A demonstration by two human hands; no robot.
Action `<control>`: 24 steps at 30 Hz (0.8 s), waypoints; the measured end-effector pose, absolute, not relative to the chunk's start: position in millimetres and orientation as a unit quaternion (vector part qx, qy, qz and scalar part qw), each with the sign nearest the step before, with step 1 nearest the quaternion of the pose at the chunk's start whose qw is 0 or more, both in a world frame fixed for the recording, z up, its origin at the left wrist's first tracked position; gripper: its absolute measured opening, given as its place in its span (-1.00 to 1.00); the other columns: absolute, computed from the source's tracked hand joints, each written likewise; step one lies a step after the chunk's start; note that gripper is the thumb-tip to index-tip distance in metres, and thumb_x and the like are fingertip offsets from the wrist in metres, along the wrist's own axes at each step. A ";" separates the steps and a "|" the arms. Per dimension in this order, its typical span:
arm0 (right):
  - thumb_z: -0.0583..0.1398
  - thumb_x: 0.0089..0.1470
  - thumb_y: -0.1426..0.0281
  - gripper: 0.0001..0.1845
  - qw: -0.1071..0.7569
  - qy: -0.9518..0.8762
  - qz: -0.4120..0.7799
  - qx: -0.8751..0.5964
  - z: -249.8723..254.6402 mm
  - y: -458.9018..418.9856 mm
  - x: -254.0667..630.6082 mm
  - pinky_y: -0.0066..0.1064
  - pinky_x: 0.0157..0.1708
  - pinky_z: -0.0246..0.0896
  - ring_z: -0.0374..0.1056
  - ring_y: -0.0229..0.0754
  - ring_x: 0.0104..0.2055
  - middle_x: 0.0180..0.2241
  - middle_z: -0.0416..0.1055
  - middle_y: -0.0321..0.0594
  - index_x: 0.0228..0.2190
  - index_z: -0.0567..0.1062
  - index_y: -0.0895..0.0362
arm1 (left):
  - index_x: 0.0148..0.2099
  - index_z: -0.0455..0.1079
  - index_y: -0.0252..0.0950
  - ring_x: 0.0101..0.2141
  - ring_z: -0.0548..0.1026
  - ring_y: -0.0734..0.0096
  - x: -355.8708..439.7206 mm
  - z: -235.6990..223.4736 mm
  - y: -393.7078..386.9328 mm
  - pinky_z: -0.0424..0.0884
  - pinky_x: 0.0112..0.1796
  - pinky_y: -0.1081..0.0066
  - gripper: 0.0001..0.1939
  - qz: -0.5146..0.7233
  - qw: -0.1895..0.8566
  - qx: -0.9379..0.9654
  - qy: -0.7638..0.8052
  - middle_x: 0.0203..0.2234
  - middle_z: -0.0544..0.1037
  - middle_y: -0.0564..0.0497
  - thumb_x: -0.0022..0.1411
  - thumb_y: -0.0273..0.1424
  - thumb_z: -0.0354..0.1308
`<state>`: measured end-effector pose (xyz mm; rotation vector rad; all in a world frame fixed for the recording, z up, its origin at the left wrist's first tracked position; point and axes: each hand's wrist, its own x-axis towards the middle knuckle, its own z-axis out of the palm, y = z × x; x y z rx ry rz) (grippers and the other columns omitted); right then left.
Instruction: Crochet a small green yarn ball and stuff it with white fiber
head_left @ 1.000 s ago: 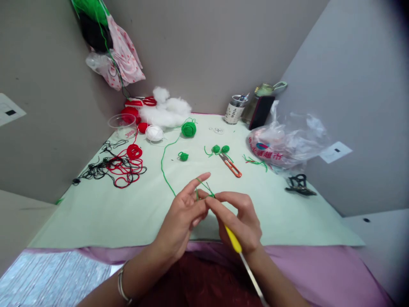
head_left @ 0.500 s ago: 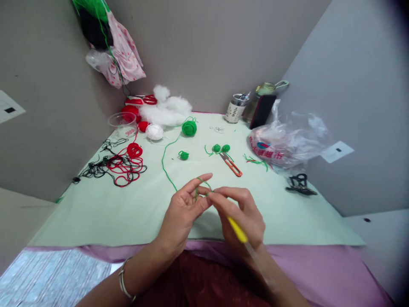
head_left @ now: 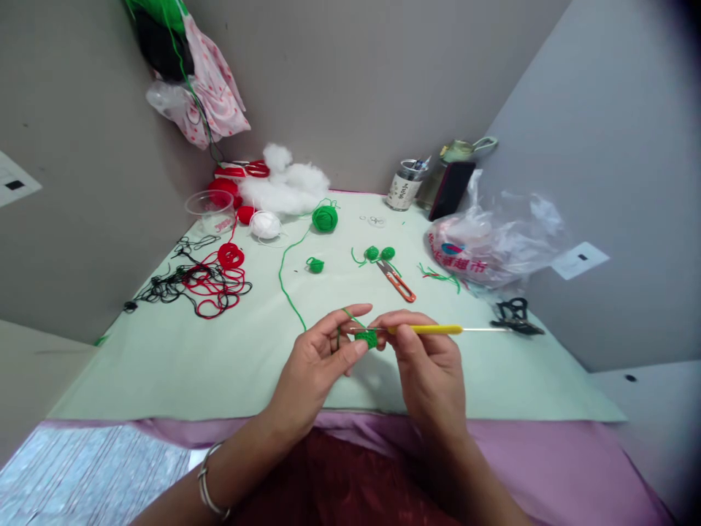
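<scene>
1. From my end: small green yarn piece (head_left: 366, 340) is held up over the near part of the tbl (head_left: 246, 372), between both hands.
2. L hand (head_left: 310, 361): thumb + fingers pinch the piece at its left side; index is stretched out w/ a green strand (head_left: 282, 281) over it.
3. R hand (head_left: 434, 365): thumb + index closed round the yellow handle of the hook (head_left: 427, 329), approx. level. Its thin front end lies along the piece's top edge; can't tell if the tip's in a stitch.
4. Handling, my est.: piece v. light, soft, a bit springy; won't break, but squashes + twists under a hard pinch. Loops could pull loose if the strand gets tugged.
5. Best grip on piece: flat of thumb vs. fingertips, low on the body, top edge left free.
6. Hook: prob. stiff, light; handle looks smooth, so may roll. I'd hold it at the handle's front end, not the bare shaft.
7. Strand: thin, limp, runs slack twd the green ball (head_left: 325, 218), which I'd expect to roll if pulled. Orange snips (head_left: 397, 281) lie beyond the hands, well clear of the strand.
</scene>
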<state>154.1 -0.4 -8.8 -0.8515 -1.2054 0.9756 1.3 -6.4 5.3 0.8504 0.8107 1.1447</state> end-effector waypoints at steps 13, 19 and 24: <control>0.24 0.31 0.18 -0.73 0.619 -0.448 0.543 -0.350 -6.0 5.9 160.0 -0.39 -0.42 0.40 0.42 -0.23 -0.45 -0.40 0.56 -0.20 -0.33 0.54 0.11 | 0.05 0.63 -0.10 -0.37 0.28 0.48 -3.8 0.0 -6.1 0.22 -0.35 0.48 -0.65 0.496 0.656 0.410 0.395 -0.27 0.45 0.04 0.20 -0.34 0.41; 0.14 0.41 0.34 -0.78 0.611 -0.564 0.389 -0.396 -6.4 -5.6 163.8 -0.31 -0.28 0.46 0.48 -0.21 -0.35 -0.29 0.59 -0.20 -0.23 0.59 0.08 | 0.02 0.65 -0.15 -0.38 0.31 0.46 -3.5 2.8 -6.8 0.28 -0.28 0.45 -0.72 0.508 0.613 0.438 0.418 -0.32 0.45 0.05 0.24 -0.35 0.36; 0.21 0.29 0.55 -0.67 0.546 -0.744 0.092 -0.374 -17.7 -13.1 159.7 -0.26 -0.20 0.49 0.53 -0.11 -0.17 -0.17 0.61 -0.16 -0.02 0.61 -0.02 | 0.12 0.58 -0.13 -0.41 0.29 0.54 3.6 2.0 -9.6 0.29 -0.29 0.50 -0.56 0.554 0.602 0.394 0.419 -0.32 0.46 0.09 0.19 -0.43 0.42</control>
